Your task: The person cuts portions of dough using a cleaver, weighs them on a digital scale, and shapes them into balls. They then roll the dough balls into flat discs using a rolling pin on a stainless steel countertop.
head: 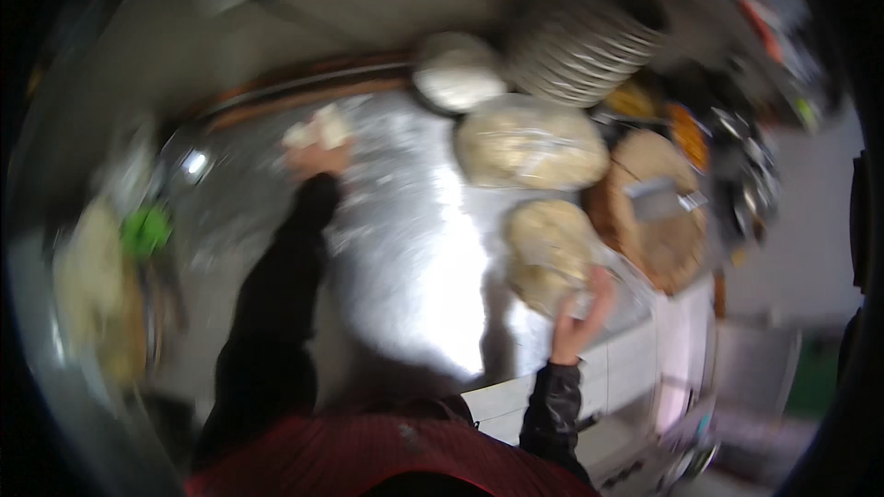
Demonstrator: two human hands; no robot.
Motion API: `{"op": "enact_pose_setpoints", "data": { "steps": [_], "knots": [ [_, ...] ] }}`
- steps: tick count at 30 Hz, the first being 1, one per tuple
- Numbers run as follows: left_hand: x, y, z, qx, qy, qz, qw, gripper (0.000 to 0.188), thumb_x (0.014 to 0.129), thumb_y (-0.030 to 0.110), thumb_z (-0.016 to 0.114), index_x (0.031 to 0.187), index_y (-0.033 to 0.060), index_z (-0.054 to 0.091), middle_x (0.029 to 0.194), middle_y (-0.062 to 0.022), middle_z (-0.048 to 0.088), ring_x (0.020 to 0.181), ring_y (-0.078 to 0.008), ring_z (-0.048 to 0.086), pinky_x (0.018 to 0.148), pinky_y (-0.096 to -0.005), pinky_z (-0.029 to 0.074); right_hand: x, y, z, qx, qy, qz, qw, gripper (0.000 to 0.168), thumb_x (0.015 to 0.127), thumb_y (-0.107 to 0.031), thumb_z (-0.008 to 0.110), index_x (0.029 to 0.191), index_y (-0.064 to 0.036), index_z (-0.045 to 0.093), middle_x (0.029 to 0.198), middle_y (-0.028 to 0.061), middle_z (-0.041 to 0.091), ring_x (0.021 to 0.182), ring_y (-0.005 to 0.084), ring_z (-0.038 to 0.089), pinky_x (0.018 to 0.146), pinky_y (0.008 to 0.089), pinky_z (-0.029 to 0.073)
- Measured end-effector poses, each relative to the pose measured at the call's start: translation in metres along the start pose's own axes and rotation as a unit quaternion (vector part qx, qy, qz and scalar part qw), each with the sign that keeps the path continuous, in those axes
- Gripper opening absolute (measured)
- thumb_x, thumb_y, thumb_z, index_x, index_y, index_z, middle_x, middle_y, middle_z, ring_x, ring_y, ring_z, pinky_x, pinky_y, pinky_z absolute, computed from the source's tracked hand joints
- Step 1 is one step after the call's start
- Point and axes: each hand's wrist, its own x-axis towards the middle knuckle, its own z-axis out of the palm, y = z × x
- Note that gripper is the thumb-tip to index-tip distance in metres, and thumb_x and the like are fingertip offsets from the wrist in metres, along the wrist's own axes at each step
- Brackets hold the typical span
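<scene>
My left hand (319,155) reaches to the far left part of a floury metal worktop (400,221). It is on pale lumps that look like dough (331,125); blur hides whether the fingers grip them. At the near right, my right hand (583,314) touches the edge of a large dough mass (549,248) in clear plastic, thumb and fingers spread. Behind that mass lies a second dough mass (532,145), also wrapped in clear plastic. A round container of white powder (459,79) stands behind it.
A stack of round trays or bowls (587,48) rises at the back right. A thick round wooden board (663,248) with a broad metal blade (652,200) lies at the right. Orange food (687,138) sits beyond it. At the left are a bright green item (146,231) and pale bags (93,276).
</scene>
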Motion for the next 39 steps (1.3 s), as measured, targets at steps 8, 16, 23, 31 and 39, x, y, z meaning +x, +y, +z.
{"op": "enact_pose_setpoints", "data": {
  "steps": [8,16,23,31,39],
  "knots": [
    [0.158,-0.120,-0.002,-0.283,-0.058,0.111,0.951,0.059,0.085,0.036,0.069,0.132,0.0012,0.061,0.125,-0.0240,0.065,0.108,-0.0322,0.065,0.095,-0.0409,0.050,-0.054,-0.135,0.045,0.268,-0.190,-0.002,0.945,0.034,0.084,-0.001,0.055,0.118,-0.004,0.059,0.108,0.0163,0.061,0.100,0.0367,0.060,0.089,0.0428,0.050],
    [-0.171,-0.266,-0.095,-0.524,-0.533,0.101,0.657,0.050,0.098,0.023,0.049,0.144,0.0030,0.043,0.138,-0.0152,0.053,0.123,-0.0264,0.054,0.108,-0.0437,0.043,-0.187,-0.203,0.069,0.255,-0.171,0.161,0.938,0.039,0.094,-0.024,0.059,0.124,0.001,0.059,0.115,0.0203,0.061,0.106,0.0364,0.059,0.095,0.0446,0.047],
    [-0.338,-0.277,-0.147,-0.193,-0.385,0.374,0.821,0.091,0.065,0.002,0.073,0.148,-0.0010,0.034,0.146,-0.0241,0.043,0.137,-0.0400,0.039,0.115,-0.0456,0.029,-0.270,-0.233,0.128,0.106,-0.392,0.155,0.900,0.046,0.095,-0.043,0.052,0.094,0.000,0.070,0.102,0.0194,0.067,0.103,0.0396,0.058,0.090,0.0495,0.044],
    [-0.307,-0.261,-0.134,-0.553,-0.569,0.075,0.604,0.041,0.098,0.015,0.052,0.137,0.0032,0.050,0.132,-0.0113,0.057,0.121,-0.0218,0.055,0.103,-0.0375,0.046,-0.280,-0.241,0.095,0.130,-0.308,0.007,0.942,0.026,0.085,-0.028,0.061,0.094,-0.005,0.067,0.097,0.0122,0.065,0.098,0.0344,0.059,0.091,0.0455,0.045],
    [-0.280,-0.245,-0.110,-0.261,-0.407,0.131,0.865,0.038,0.070,0.016,0.082,0.103,0.0064,0.065,0.094,-0.0138,0.069,0.088,-0.0279,0.068,0.080,-0.0383,0.053,-0.256,-0.205,0.138,0.114,-0.285,-0.008,0.952,0.019,0.091,-0.021,0.059,0.082,-0.007,0.068,0.083,0.0132,0.065,0.077,0.0349,0.063,0.070,0.0445,0.050]
  ]
}}
